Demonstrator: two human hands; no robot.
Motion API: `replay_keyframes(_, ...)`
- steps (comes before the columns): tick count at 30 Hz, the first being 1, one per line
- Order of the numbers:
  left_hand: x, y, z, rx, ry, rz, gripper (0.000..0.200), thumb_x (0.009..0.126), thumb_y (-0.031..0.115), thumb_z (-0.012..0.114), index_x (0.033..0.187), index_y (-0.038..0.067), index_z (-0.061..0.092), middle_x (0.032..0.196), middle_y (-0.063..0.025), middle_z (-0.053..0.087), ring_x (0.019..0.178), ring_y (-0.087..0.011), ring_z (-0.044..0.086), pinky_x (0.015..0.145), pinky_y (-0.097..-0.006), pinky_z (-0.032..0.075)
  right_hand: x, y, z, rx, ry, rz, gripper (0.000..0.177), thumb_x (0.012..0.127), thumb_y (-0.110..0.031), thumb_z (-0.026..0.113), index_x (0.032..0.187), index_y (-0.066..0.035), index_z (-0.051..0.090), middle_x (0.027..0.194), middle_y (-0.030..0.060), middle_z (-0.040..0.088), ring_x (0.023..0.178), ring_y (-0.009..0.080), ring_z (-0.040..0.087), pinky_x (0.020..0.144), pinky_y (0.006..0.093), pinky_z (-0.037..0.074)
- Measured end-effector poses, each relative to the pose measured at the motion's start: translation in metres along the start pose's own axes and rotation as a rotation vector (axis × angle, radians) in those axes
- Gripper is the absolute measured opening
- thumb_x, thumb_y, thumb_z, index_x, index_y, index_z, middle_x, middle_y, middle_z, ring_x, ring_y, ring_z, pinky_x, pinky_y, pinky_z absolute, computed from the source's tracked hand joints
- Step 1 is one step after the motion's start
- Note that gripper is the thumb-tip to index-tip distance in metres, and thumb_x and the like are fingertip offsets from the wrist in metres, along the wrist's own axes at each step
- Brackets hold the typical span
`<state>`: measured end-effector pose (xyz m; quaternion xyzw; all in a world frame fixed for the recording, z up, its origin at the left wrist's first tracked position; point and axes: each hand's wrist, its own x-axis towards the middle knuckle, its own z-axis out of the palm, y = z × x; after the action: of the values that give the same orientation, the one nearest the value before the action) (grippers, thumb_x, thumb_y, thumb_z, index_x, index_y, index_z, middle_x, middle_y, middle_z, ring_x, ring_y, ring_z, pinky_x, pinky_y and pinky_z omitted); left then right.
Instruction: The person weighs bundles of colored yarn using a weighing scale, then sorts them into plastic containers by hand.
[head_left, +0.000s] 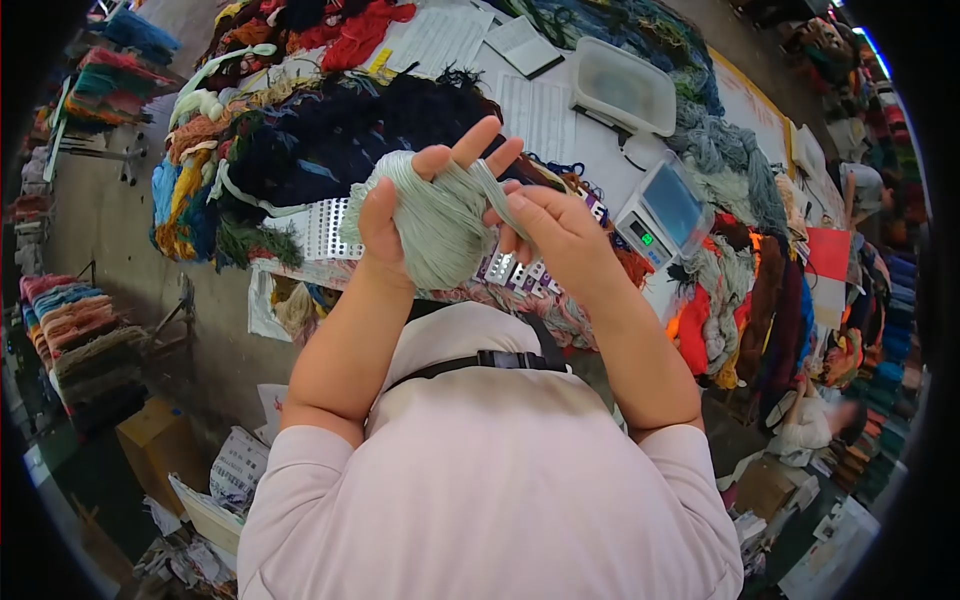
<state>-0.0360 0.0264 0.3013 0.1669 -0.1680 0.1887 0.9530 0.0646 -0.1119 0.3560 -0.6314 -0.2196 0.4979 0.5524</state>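
Over the white worktable [600,160]: one pale grey-green yarn ball [440,230], clamped in my left hand [385,215] (thumb across); right hand [560,235], just rightward, pinches its strand [495,195].

Yarn heaps [300,130] and a scale [665,215] crowd the table [610,160]; bare floor [110,220] left.

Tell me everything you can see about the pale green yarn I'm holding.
The pale green yarn is a soft, rounded bundle of many thin, matte strands. It looks wound around the left hand, whose fingertips poke out above it. It is held up in front of the chest, with the cluttered table behind it. A flat band of strands runs from its upper right side into the right hand, which pinches it. Nothing else touches it.
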Motion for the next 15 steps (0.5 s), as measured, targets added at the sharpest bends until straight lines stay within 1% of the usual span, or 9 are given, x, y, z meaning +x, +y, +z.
replay_keyframes(2, 0.005, -0.002, 0.005, 0.008, 0.005, 0.028, 0.049, 0.088, 0.05, 0.052, 0.127, 0.02, 0.058, 0.153, -0.0171, 0.019, 0.14, -0.0379, 0.018, 0.104, -0.0413, 0.034, 0.006, 0.024, -0.003, -0.142, 0.034, -0.168, 0.029, 0.095, -0.024, 0.047, 0.092, 0.001, 0.063, 0.069, 0.0044, 0.058, 0.062, 0.0137, 0.054, 0.063, 0.0265, 0.046)
replay_keyframes(3, 0.007, -0.001, 0.007, 0.014, 0.013, 0.057, 0.049, 0.087, 0.05, 0.052, 0.126, 0.021, 0.058, 0.153, -0.0181, 0.018, 0.14, -0.0377, 0.018, 0.105, -0.0415, 0.033, 0.003, 0.022, -0.008, -0.442, 0.145, -0.162, 0.024, 0.09, -0.022, 0.055, 0.097, -0.001, 0.063, 0.078, 0.0072, 0.061, 0.075, 0.0208, 0.058, 0.074, 0.0326, 0.047)
replay_keyframes(4, 0.007, 0.001, 0.008, 0.017, 0.015, 0.06, 0.049, 0.087, 0.05, 0.052, 0.126, 0.021, 0.058, 0.153, -0.0181, 0.018, 0.14, -0.0377, 0.018, 0.105, -0.0415, 0.033, 0.004, 0.022, -0.007, -0.442, 0.142, -0.163, 0.024, 0.09, -0.022, 0.055, 0.097, -0.001, 0.063, 0.078, 0.0072, 0.061, 0.075, 0.0208, 0.058, 0.074, 0.0326, 0.047)
replay_keyframes(6, 0.008, 0.003, 0.008, 0.158, -0.072, 0.022, 0.048, 0.086, 0.052, 0.053, 0.125, 0.024, 0.06, 0.153, -0.0202, 0.014, 0.14, -0.0373, 0.017, 0.109, -0.0443, 0.027, 0.004, 0.025, -0.006, -0.594, 0.499, -0.56, 0.023, 0.082, -0.018, 0.064, 0.1, -0.003, 0.063, 0.089, 0.0088, 0.061, 0.085, 0.0227, 0.058, 0.078, 0.0341, 0.046)
replay_keyframes(7, 0.008, 0.002, 0.008, 0.157, -0.066, 0.017, 0.048, 0.086, 0.052, 0.053, 0.125, 0.024, 0.06, 0.153, -0.0202, 0.014, 0.14, -0.0373, 0.017, 0.109, -0.0443, 0.027, -0.003, 0.013, -0.002, -0.509, 0.412, -0.544, 0.027, 0.076, -0.013, 0.069, 0.1, -0.004, 0.064, 0.096, 0.0101, 0.059, 0.09, 0.023, 0.057, 0.08, 0.034, 0.045)
replay_keyframes(9, 0.009, -0.003, 0.01, 0.212, -0.102, 0.016, 0.048, 0.086, 0.052, 0.052, 0.124, 0.025, 0.06, 0.153, -0.0219, 0.011, 0.141, -0.0371, 0.017, 0.111, -0.0468, 0.022, -0.004, -0.001, 0.007, -0.608, 0.272, -0.75, 0.03, 0.073, -0.007, 0.071, 0.102, -0.004, 0.064, 0.097, 0.0093, 0.059, 0.09, 0.0202, 0.057, 0.082, 0.0326, 0.045)
replay_keyframes(10, 0.011, -0.005, 0.008, 0.21, -0.104, 0.008, 0.048, 0.086, 0.052, 0.052, 0.124, 0.025, 0.06, 0.153, -0.0219, 0.011, 0.141, -0.0371, 0.017, 0.111, -0.0468, 0.022, -0.002, -0.006, 0.014, -0.666, 0.292, -0.826, 0.028, 0.068, -0.005, 0.073, 0.095, -0.004, 0.065, 0.093, 0.0097, 0.058, 0.087, 0.0225, 0.057, 0.079, 0.0326, 0.046)
replay_keyframes(13, 0.011, -0.006, 0.006, 0.22, -0.116, 0.015, 0.05, 0.085, 0.053, 0.052, 0.125, 0.025, 0.06, 0.153, -0.0216, 0.012, 0.14, -0.0368, 0.017, 0.111, -0.0481, 0.019, 0.008, 0.001, 0.015, -0.686, 0.207, -0.71, 0.022, 0.066, -0.005, 0.074, 0.087, -0.003, 0.066, 0.087, 0.009, 0.058, 0.083, 0.0237, 0.057, 0.076, 0.0335, 0.046)
replay_keyframes(15, 0.008, -0.002, 0.007, 0.209, -0.111, -0.012, 0.053, 0.085, 0.05, 0.052, 0.129, 0.022, 0.056, 0.153, -0.0215, 0.013, 0.141, -0.0357, 0.017, 0.112, -0.0473, 0.018, 0.01, 0.002, 0.016, -0.642, 0.197, -0.753, 0.017, 0.069, -0.003, 0.073, 0.082, -0.001, 0.064, 0.083, 0.0069, 0.058, 0.079, 0.02, 0.057, 0.073, 0.0312, 0.046)
